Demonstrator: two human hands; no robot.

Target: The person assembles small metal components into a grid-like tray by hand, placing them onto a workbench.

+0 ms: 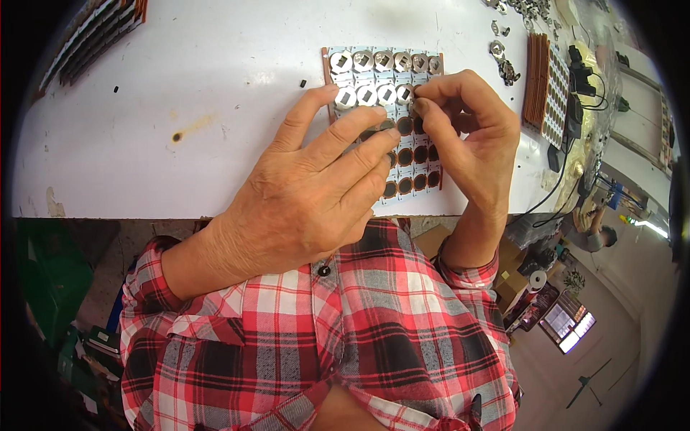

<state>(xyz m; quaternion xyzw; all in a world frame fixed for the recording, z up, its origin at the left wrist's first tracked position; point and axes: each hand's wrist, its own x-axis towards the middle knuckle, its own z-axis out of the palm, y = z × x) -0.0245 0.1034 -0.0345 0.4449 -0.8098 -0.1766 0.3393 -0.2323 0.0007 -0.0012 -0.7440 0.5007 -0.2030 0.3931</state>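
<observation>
A panel (388, 77) of joined small circuit boards lies flat on the white table in front of me. Its two far rows carry shiny metal battery holders (366, 95), each with a dark rectangle in the middle. Round dark discs (405, 156) show in the nearer rows. My left hand (309, 176) rests over the panel's left part with fingers spread, covering several boards. At the panel's right edge, by the second row, my right hand (467, 126) has thumb and index finger pinched together. Whatever lies between those fingertips is too small to make out.
Stacked panels (539, 82) stand at the right, beside black cables and plugs (581, 72). Loose metal parts (528, 11) are heaped at the far right. More panels (100, 39) lie at the far left. Small black pieces (303, 83) dot the table (215, 144).
</observation>
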